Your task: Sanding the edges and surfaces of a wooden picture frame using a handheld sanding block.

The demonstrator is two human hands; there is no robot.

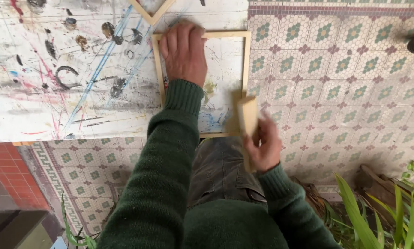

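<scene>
Lying flat on the paint-spattered white board (54, 69), near its right edge: a square frame of thin pale wooden slats (246, 60), with a second, similar frame corner (150, 13) just beyond its far left corner. Judging by the slim strips: light, stiff along each side, but probably weak at the glued corners, so likely to rack or split if twisted. Best gripped along a side rail or pinned flat from above, not levered at a corner.

Pressing down on the frame's far left corner with the left hand (184, 53), fingers laid flat and close together, palm over the rail and the board inside it; pinning, not gripping.

Holding a small pale wooden block (248, 122) in the right hand (262, 145), at the frame's near right corner, fingers curled snugly around its lower part. Block blurred slightly; whether touching the rail or just above it, cannot tell.

Beneath and to the right of the board: patterned hexagon floor tiles (345, 69). Green leaves (378, 216) well apart from the frame, at the near right.
</scene>
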